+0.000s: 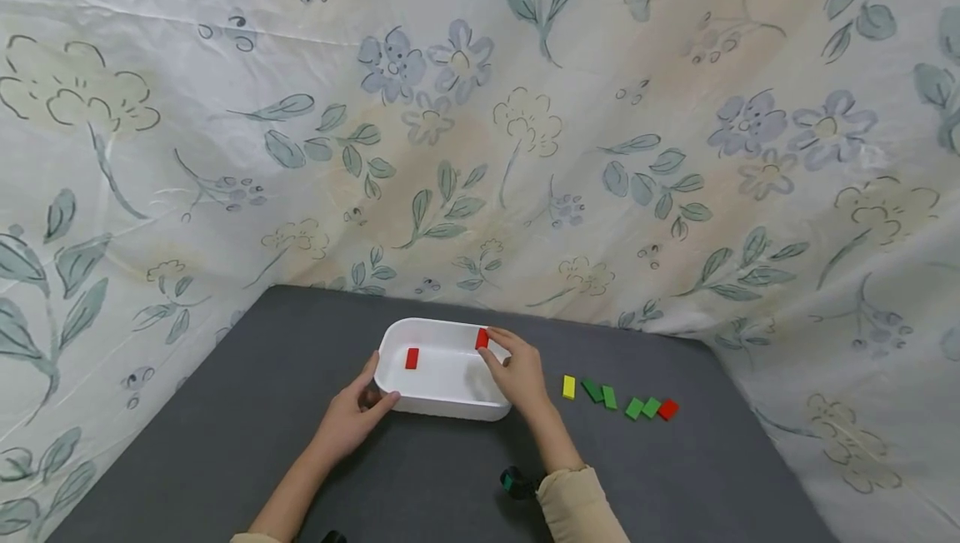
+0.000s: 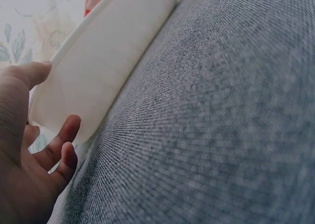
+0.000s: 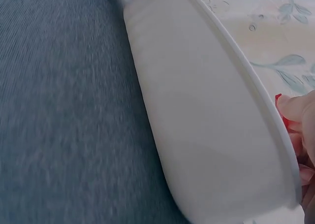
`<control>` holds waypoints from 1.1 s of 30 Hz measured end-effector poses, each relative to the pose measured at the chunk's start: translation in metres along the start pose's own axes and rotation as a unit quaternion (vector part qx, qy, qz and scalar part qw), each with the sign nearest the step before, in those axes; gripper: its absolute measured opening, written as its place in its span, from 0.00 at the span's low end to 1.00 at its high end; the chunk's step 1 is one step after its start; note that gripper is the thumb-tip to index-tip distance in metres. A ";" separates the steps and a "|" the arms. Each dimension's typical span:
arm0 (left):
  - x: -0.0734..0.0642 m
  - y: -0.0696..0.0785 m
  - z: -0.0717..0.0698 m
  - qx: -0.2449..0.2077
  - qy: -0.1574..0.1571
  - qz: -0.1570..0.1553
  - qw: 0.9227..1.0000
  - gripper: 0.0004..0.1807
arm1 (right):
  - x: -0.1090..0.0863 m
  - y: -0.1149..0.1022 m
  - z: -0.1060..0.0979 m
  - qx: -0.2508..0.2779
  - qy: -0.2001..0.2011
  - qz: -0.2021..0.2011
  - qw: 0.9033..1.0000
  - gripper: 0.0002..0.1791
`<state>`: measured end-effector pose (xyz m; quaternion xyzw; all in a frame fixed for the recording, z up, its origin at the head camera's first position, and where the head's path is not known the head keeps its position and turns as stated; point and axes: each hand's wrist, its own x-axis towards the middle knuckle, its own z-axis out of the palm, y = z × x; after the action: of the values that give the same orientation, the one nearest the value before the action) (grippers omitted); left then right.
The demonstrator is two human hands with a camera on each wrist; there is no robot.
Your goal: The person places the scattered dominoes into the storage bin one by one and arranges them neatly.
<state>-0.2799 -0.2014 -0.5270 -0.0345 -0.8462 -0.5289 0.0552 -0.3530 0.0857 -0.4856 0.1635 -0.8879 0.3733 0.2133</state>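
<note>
A white rectangular plastic tub (image 1: 442, 372) stands on the dark table in the head view. My left hand (image 1: 348, 420) holds its left end, the thumb at the near rim and the other fingers spread around the end wall. Over the tub's right part, my right hand (image 1: 519, 370) pinches a small red block (image 1: 482, 338) between thumb and fingers. Another red block (image 1: 412, 358) lies on the tub floor toward the left. In the right wrist view the tub wall (image 3: 206, 101) hides most of the right hand's fingers, with a bit of red showing.
Right of the tub lie a yellow block (image 1: 569, 387), several green blocks (image 1: 609, 397) and a red block (image 1: 668, 409) in a loose row. A dark strapped device (image 1: 516, 483) hangs by the right wrist. Floral cloth (image 1: 480, 151) rises behind the grey table (image 1: 247, 393).
</note>
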 end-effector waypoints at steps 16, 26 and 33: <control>0.003 0.002 0.002 -0.001 0.003 -0.008 1.000 0.50 | 0.030 -0.035 0.029 -0.044 -0.084 -0.046 0.994 0.20; 0.005 0.004 0.003 0.000 0.002 -0.010 1.000 0.49 | 0.041 -0.040 0.051 -0.057 -0.180 -0.036 0.981 0.19; 0.006 0.004 0.001 -0.004 0.001 -0.005 1.000 0.49 | 0.042 -0.037 0.062 -0.054 -0.214 0.012 0.975 0.16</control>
<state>-0.2860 -0.1989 -0.5233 -0.0303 -0.8442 -0.5325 0.0536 -0.3884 0.0102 -0.4823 0.2172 -0.9338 0.2833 0.0224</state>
